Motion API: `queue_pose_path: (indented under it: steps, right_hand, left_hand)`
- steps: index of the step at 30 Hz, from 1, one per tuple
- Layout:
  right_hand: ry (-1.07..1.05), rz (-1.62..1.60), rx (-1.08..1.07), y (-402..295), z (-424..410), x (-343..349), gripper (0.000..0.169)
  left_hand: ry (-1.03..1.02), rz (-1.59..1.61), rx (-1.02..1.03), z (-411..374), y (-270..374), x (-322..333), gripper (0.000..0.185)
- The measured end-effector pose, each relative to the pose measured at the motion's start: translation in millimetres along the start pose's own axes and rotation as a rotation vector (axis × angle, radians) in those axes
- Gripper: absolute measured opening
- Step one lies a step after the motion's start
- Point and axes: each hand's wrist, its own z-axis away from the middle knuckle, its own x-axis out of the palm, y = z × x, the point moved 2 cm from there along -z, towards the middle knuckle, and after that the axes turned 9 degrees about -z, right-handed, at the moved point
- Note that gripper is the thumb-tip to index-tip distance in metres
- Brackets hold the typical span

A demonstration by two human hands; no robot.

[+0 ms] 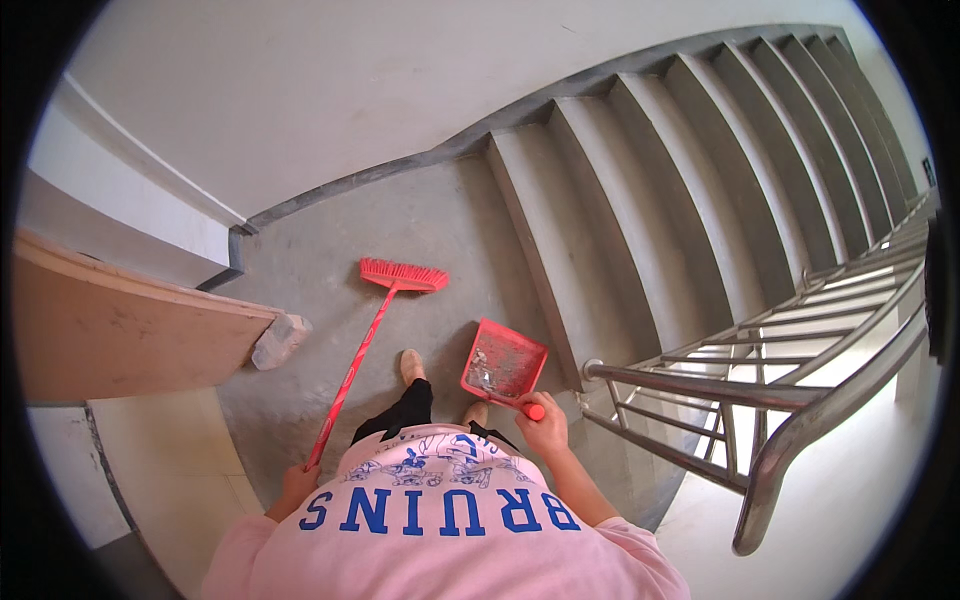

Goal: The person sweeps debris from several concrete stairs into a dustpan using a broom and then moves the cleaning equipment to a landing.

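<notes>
My left hand [300, 484] is closed around the lower end, in the picture, of a red broom's patterned handle [349, 379]. The broom head [405, 276] lies ahead on the grey floor, its red bristles pointing away from me. In my right hand [546, 424] is the handle of a red plastic dustpan [507, 358], which is right of the broom. Grey dust and small bits of debris are in the pan. Whether the pan touches the floor, I cannot tell.
Grey concrete stairs [600, 217] rise to the right, beside a metal railing [705, 386]. A brown door [142, 322] stands at the left, with a block [280, 341] at its edge. My shoes [412, 367] are on the floor between broom and dustpan. A pale wall [322, 82] lies ahead.
</notes>
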Motion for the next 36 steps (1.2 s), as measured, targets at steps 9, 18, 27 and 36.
queue_pose_path:
  steps: [9,18,27,36]
  right_hand:
    - [0.206,-0.144,0.066,46,59,-36,0.022]
    - [0.472,-0.225,0.293,45,115,-47,0.014]
    - [0.694,-0.387,0.343,35,150,-20,0.011]
    - [0.678,-0.409,0.274,86,195,-10,0.013]
  left_hand:
    - [-0.222,0.436,0.014,-51,94,28,0.024]
    - [-0.453,0.7,0.085,-140,400,50,0.024]
    - [-0.367,0.326,0.167,-147,410,95,0.022]
    - [-0.375,0.022,0.262,-107,228,58,0.022]
